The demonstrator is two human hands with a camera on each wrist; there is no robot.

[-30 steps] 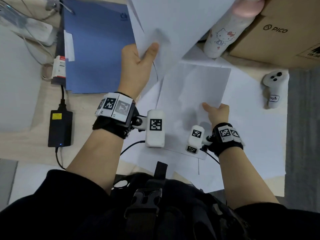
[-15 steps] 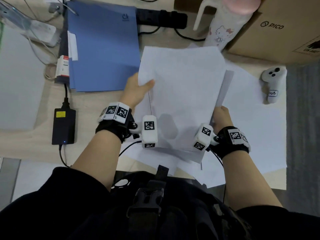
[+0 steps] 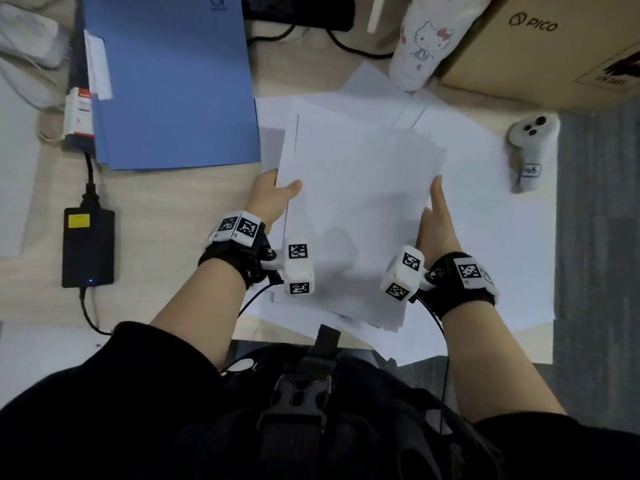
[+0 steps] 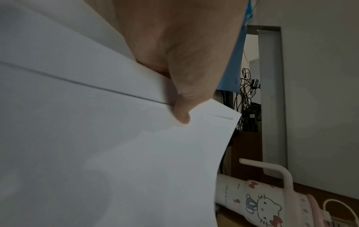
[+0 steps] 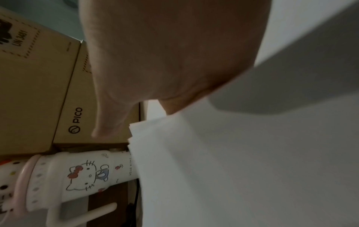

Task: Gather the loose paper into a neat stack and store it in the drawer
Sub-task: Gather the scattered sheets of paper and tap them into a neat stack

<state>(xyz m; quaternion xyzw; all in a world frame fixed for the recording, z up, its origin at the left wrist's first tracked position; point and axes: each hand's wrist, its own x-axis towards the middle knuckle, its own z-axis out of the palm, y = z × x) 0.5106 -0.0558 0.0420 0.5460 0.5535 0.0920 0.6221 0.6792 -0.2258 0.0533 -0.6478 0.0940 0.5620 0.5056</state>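
A stack of white paper (image 3: 356, 209) hangs slightly skewed just above the desk, held between both hands. My left hand (image 3: 273, 195) pinches its left edge, thumb on top (image 4: 181, 113), fingers hidden underneath. At the right edge my right hand (image 3: 436, 220) grips the paper stack (image 5: 233, 153), thumb stretched along the edge and fingers hidden below. More loose sheets (image 3: 485, 230) lie spread on the desk under and right of the stack. No drawer is in view.
A blue folder (image 3: 173, 81) lies to the left, a black power adapter (image 3: 88, 247) with its cable nearer the desk's front. Behind the paper stand a cartoon-cat bottle (image 3: 422, 39) and a cardboard box (image 3: 554, 46). A white controller (image 3: 531, 147) rests on the sheets at right.
My left hand brought its raised sheets down onto the sheet in my right hand. Both hands now hold one stack, lower and flatter over the desk.
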